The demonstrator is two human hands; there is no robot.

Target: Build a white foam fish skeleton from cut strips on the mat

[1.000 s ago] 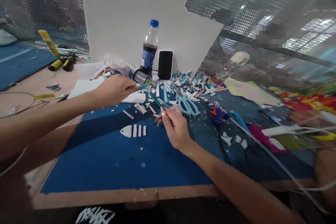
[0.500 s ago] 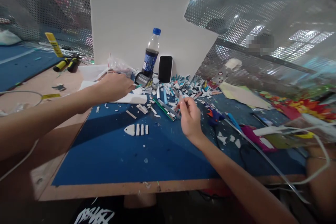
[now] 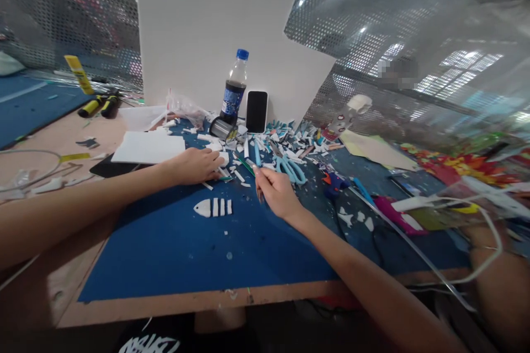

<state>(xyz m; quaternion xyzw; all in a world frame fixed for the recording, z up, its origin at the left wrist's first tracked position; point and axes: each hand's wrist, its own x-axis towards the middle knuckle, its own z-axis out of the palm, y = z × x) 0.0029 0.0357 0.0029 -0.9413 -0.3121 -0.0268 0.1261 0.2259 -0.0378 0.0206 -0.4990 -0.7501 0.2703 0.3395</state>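
My left hand (image 3: 201, 165) rests low among white foam scraps, its fingers bent together over a thin teal-green piece that barely shows under the fingertips. My right hand (image 3: 276, 190) is closed in a pinch at the near end of a thin green stick (image 3: 245, 163); its grip hides that end. Just behind the right hand lie scissors (image 3: 293, 170) with light blue handles. On the blue mat (image 3: 186, 259), in front of both hands, a white fish-shaped head piece (image 3: 202, 208) with a dark eye dot lines up with several white strips (image 3: 222, 207).
A cola bottle (image 3: 234, 91), a wire spool (image 3: 223, 128) and a phone (image 3: 256, 112) stand before a white board. Scraps (image 3: 293, 135) are heaped behind. A blue glue gun (image 3: 334, 185) with its cord lies right. Another person's arm (image 3: 491, 253) is at far right.
My left hand has come down and toward me from near the spool, uncovering a white sheet. My right hand has moved left and nearer, leaving the scissors in view on the mat.
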